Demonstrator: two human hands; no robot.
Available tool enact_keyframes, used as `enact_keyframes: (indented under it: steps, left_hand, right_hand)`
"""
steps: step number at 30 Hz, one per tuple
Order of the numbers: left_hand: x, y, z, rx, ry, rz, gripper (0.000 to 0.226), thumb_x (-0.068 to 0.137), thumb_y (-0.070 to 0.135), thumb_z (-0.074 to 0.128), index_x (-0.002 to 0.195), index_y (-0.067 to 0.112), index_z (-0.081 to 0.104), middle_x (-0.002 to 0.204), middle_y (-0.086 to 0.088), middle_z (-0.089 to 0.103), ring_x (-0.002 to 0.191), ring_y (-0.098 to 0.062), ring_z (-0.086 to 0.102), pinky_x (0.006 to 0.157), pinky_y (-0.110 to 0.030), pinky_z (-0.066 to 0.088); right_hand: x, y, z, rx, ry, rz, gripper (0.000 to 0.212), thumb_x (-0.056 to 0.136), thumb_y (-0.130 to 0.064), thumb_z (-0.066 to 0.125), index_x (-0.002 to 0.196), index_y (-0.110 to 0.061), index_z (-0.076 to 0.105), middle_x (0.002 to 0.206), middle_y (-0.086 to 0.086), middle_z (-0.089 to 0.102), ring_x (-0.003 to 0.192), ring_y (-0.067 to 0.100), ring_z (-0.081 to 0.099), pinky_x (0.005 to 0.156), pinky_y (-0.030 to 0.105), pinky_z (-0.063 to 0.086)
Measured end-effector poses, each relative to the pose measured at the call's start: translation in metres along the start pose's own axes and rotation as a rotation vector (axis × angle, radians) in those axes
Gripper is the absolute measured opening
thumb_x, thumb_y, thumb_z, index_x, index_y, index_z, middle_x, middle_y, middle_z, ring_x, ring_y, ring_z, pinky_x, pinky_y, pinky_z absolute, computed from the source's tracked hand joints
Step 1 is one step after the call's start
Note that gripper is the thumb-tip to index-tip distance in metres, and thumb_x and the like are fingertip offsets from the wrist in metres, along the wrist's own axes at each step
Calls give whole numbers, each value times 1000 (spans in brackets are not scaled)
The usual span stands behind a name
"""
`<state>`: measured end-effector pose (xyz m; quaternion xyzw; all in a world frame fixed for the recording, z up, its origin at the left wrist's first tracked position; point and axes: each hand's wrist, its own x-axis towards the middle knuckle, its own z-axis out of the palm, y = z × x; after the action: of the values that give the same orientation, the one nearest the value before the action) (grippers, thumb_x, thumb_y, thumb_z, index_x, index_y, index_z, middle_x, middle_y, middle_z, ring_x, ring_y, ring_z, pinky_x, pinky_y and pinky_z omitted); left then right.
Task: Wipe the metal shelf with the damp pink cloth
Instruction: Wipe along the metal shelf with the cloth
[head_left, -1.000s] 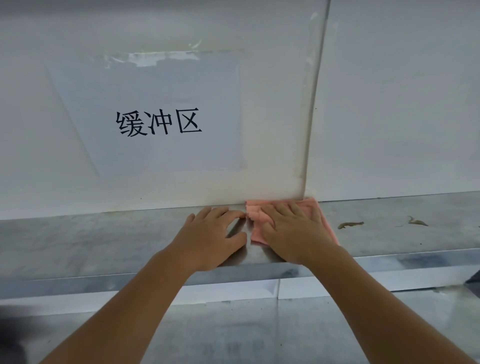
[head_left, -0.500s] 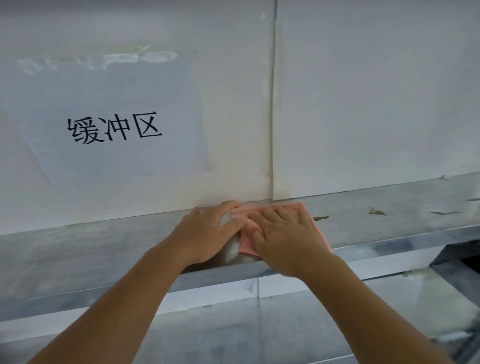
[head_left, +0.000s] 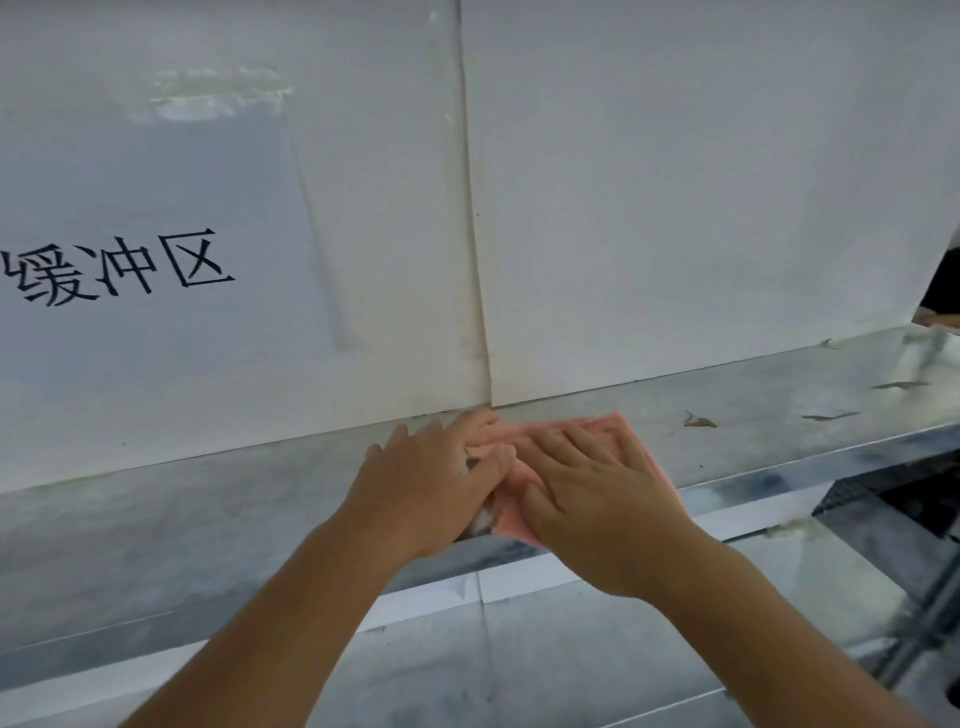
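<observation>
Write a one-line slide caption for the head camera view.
Both hands, left and right, press a pink cloth flat on the metal shelf below a white wall.

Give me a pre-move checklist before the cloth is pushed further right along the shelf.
1. Right hand flat on the cloth: ok.
2. Left hand on the cloth's left edge: ok, fingers overlap it.
3. Cloth flat on the shelf: ok on the part that shows.
4. Path to the right clean: not ok, debris lies just beyond the cloth, more further on.
5. Cloth still damp: cannot tell.
</observation>
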<state>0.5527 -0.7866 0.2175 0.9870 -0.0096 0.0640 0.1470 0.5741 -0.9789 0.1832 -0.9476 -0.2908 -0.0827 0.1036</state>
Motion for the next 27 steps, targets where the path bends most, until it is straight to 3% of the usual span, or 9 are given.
enact_keyframes:
  steps: [3, 7, 12, 14, 18, 24, 27]
  left_hand:
    - [1, 7, 4, 28, 6, 26, 54, 97, 75, 24, 147, 57, 34, 146, 7, 60, 131, -28, 51, 108, -55, 44]
    - [6, 15, 8, 16, 14, 27, 59, 93, 79, 18, 146, 59, 33, 141, 7, 63, 126, -27, 56, 105, -53, 47]
    - [6, 31, 3, -9, -4, 19, 51, 100, 68, 31, 147, 53, 39, 138, 2, 62, 126, -26, 54, 107, -47, 45]
    - [5, 37, 4, 9, 0, 34, 51, 100, 69, 31, 148, 53, 38, 134, 1, 64, 124, -26, 56, 106, -48, 45]
    - [8, 48, 8, 10, 6, 39, 55, 98, 71, 28, 150, 55, 33, 120, -1, 69, 115, -29, 61, 101, -50, 50]
    - [12, 64, 10, 6, 41, 78, 52, 99, 68, 32, 147, 51, 40, 97, 4, 61, 102, -22, 62, 93, -42, 52]
    - [15, 71, 16, 31, 66, 88, 56, 99, 70, 32, 151, 49, 37, 126, 3, 68, 114, -22, 62, 98, -42, 51]
  right_hand:
    - [23, 13, -3, 14, -151, 8, 86, 85, -62, -12, 165, -44, 16, 177, -12, 16, 164, 20, 8, 128, 64, 5]
    - [50, 28, -6, 15, -180, 46, 68, 100, -61, -2, 165, -46, 13, 178, -10, 11, 165, 23, 3, 127, 68, 3]
    - [-14, 27, -5, -15, -73, 11, 86, 85, -55, -19, 161, -43, 19, 176, -13, 18, 165, 21, 7, 127, 64, 4]
    - [-5, 36, -9, 17, -83, 38, 84, 85, -57, -17, 160, -47, 20, 175, -15, 21, 163, 18, 12, 127, 65, 6]
    - [39, 61, -18, -2, -166, 88, 103, 72, -67, -19, 165, -42, 17, 177, -8, 16, 164, 23, 8, 126, 68, 5]
    - [-17, 69, -10, -102, -82, -7, 79, 91, -55, -17, 161, -42, 18, 175, -11, 20, 164, 24, 12, 126, 64, 9]
    - [-10, 83, -16, -67, -140, -4, 87, 88, -66, -25, 161, -45, 17, 175, -12, 20, 163, 23, 13, 126, 63, 10]
